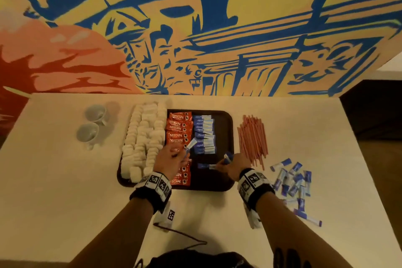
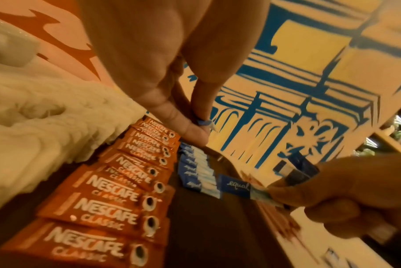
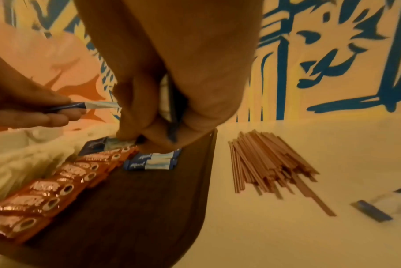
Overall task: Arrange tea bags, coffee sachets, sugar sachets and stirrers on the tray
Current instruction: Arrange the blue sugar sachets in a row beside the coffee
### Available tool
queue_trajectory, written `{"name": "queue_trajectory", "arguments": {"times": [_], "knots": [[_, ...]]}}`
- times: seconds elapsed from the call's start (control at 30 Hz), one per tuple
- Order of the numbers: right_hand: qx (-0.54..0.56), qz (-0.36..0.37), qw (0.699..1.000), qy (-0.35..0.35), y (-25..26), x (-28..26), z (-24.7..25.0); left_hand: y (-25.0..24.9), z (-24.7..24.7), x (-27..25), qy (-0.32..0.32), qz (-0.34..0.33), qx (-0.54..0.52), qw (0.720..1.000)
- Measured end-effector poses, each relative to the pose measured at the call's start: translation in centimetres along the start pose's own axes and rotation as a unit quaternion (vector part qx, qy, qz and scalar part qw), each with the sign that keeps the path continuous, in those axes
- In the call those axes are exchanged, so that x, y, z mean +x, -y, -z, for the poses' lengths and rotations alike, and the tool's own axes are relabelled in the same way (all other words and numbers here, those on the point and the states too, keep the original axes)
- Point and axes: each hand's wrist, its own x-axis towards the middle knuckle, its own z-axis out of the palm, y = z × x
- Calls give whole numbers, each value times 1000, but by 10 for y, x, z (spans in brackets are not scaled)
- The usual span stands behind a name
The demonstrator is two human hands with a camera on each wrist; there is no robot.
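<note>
Both our hands work over the tray (image 1: 228, 137): right hand (image 1: 236, 164) grips a bunch of sugar sachets (image 1: 228, 156), left hand (image 1: 171, 159) pinches one (image 1: 191, 143). We judge the sugar column half built; next, lay this sachet below that column (image 1: 204, 135). Stirrers (image 1: 253, 137) wait right, on the tabletop (image 1: 65, 180).

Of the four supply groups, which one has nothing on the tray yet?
The stirrers: the whole bundle lies on the table right of the tray, unlike the others.

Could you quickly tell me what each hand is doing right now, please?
Left hand: pinching one blue sugar sachet.
Right hand: gripping several blue sugar sachets.
</note>
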Motion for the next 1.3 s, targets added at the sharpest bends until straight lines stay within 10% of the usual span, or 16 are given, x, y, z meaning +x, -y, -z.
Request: {"name": "queue_trajectory", "arguments": {"times": [0.33, 0.77, 1.3], "knots": [[-71, -26, 996, -39, 5, 54, -31, 15, -4, 49, 29, -88, 395, 914], [-54, -36, 994, -83, 0, 63, -36, 14, -37, 80, 173, -92, 449, 872], [-26, -29, 993, -114, 2, 71, -33, 8, -42, 84, 133, -149, 484, 852]]}}
